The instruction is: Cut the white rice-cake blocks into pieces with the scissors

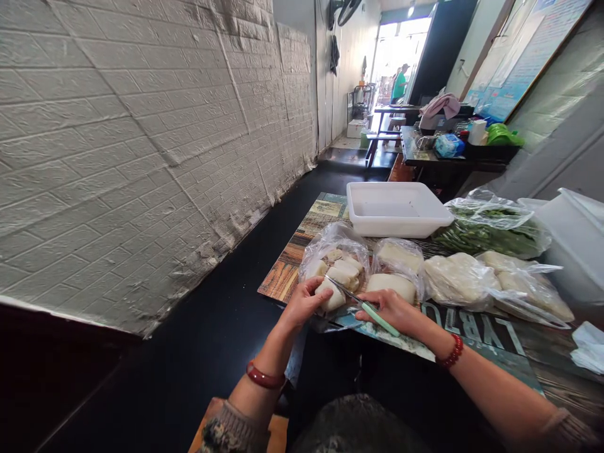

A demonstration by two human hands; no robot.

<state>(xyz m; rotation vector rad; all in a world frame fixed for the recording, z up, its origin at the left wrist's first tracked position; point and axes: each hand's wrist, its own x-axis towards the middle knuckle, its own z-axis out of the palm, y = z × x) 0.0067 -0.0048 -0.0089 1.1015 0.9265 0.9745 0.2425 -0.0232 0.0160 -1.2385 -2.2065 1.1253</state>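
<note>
My left hand [306,302] is closed on the near edge of a smooth, pale white lump [330,299]; I cannot make out what food it is. In my right hand [389,308] is a knife [380,319] with a light green handle, its thin metal blade pointing left and touching or just over the lump. Around the lump lies an open clear plastic bag [336,238] with several more pale pieces [346,269] in it. Just past my right hand, a thick white slab [391,286] lies beside another bagged slab [400,257].
A white plastic tub [399,217] stands behind the bags. Further right are bagged pale pieces [460,277], a bag of green vegetables [491,233] and a translucent bin [576,239]. A brick-patterned wall [165,145] runs along the left. A person in green [400,83] is far off by the doorway.
</note>
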